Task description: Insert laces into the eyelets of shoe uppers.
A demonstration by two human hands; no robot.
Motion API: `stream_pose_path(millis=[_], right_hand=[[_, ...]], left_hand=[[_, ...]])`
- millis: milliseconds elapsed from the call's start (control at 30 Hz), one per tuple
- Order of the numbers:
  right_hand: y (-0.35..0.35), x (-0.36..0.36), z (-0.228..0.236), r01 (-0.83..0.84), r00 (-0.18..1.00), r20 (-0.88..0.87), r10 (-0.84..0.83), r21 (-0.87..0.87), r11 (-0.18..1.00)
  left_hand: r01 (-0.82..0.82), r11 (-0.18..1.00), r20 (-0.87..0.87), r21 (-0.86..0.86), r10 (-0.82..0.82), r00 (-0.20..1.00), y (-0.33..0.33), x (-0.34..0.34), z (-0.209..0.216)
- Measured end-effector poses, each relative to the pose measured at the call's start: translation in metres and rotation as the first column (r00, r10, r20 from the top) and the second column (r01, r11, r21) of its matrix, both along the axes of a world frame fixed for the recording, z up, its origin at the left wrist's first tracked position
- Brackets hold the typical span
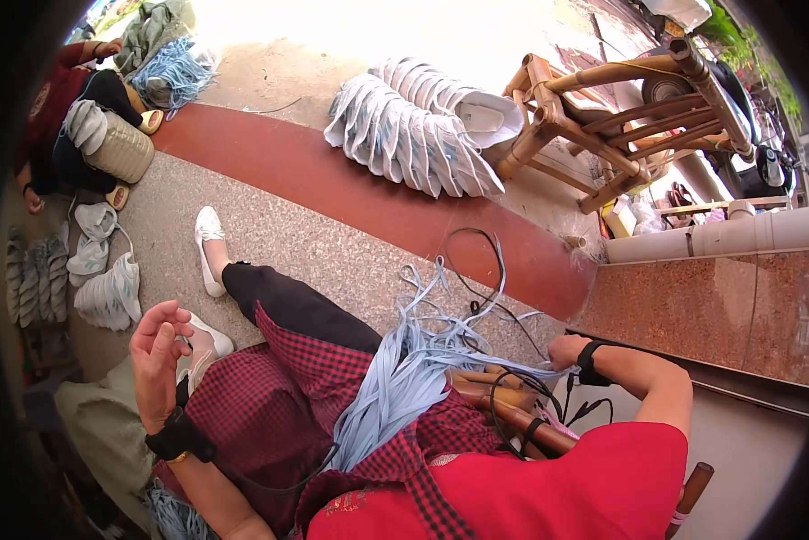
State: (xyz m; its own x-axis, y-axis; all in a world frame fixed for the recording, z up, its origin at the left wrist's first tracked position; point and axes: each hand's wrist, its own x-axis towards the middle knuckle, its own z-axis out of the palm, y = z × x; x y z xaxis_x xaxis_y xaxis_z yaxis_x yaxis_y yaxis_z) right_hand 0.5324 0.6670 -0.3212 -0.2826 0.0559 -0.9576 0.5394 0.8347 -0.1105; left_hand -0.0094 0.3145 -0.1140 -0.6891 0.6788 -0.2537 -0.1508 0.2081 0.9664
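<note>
A bundle of light blue shoelaces (382,396) lies across my lap, over a red-and-black checked apron (269,387). Out to the right, my right hand (565,351) is closed around the ends of some laces, which stretch from the bundle to it. My left hand (158,355) is raised at the left, its fingers loosely bent and apart, with nothing visible in them. Below that hand, one of my white shoes (208,346) shows in part; the other white shoe (211,247) rests further forward on the floor.
Nested white shoe uppers (413,130) stand in rows ahead, beside a bamboo chair (602,117). Black cables (521,387) hang by the bamboo seat at my right. At the far left a co-worker sits near more shoe uppers (107,292) and blue laces (175,76). A pipe (719,238) runs along the right.
</note>
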Motion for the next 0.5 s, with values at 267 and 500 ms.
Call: stream_pose_path(millis=[267,500], right_hand=[[-0.036,-0.14,-0.077,0.269,0.436,-0.862,-0.259,-0.15,0.951],[-0.039,-0.057,-0.117,0.135,0.876,-0.222,-0.429,-0.741,0.657]], left_hand=[[-0.103,0.99,-0.13,0.095,0.115,0.985,-0.045,0.031,0.044],[-0.383,0.923,-0.234,0.042,0.381,0.894,-0.144,0.096,0.104]])
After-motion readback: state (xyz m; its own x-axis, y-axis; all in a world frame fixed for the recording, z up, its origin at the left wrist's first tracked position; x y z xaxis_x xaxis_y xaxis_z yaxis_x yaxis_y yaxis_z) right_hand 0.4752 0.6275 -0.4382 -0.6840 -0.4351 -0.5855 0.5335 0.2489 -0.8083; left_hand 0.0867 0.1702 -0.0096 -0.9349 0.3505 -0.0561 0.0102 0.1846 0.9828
